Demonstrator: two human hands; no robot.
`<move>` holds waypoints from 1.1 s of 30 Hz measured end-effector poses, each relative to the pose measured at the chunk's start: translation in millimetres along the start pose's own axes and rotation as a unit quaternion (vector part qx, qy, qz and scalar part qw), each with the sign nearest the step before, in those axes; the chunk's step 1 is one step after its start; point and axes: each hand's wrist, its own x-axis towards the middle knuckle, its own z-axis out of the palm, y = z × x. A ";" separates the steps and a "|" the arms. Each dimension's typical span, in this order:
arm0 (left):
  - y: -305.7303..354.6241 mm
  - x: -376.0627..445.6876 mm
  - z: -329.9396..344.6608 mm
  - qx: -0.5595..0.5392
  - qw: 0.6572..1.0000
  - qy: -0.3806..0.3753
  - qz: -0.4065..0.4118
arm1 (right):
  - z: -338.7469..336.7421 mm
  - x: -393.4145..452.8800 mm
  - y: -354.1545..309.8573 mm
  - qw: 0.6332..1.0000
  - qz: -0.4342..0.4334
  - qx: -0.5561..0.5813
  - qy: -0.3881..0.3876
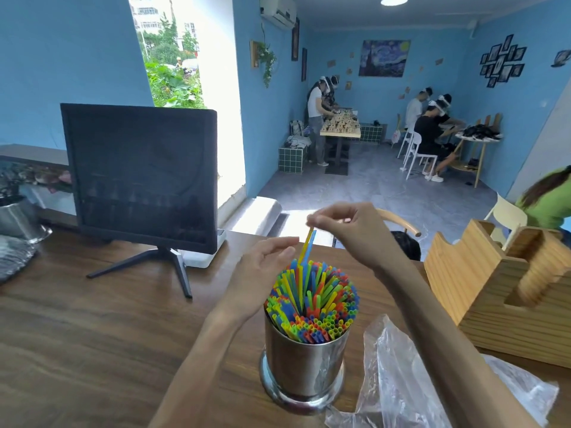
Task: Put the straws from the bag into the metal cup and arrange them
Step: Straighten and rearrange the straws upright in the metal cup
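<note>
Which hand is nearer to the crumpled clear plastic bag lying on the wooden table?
Right. The right hand pinches two straws above the shiny metal cup, its forearm passing over the crumpled clear plastic bag; the left hand is open on the cup's far side.

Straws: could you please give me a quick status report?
Right hand pinches two straws, yellow and blue, above the cup. Left hand open beside them. Cup packed full; bag looks empty. Nothing in the way.

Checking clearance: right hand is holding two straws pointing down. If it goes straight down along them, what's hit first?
Probably the packed straws in the cup: the right hand pinches a yellow and a blue straw whose lower ends already sit among them. Depth is unclear.
</note>
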 end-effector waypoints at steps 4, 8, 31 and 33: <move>16.9 4.4 -2.3 0.028 0.997 -0.067 0.030 | -11.0 -4.9 -26.7 0.988 -0.108 0.063 0.085; 25.4 6.0 -7.9 0.005 0.998 -0.050 0.048 | -18.0 -18.2 -40.9 0.961 -0.171 0.179 0.120; 47.9 -7.2 -16.9 -0.165 0.967 0.125 0.147 | 10.5 -83.0 43.2 0.994 -0.079 0.062 0.038; 35.6 -9.1 -13.2 -0.094 0.984 0.084 0.130 | 6.6 -82.5 50.0 0.993 -0.052 0.086 0.063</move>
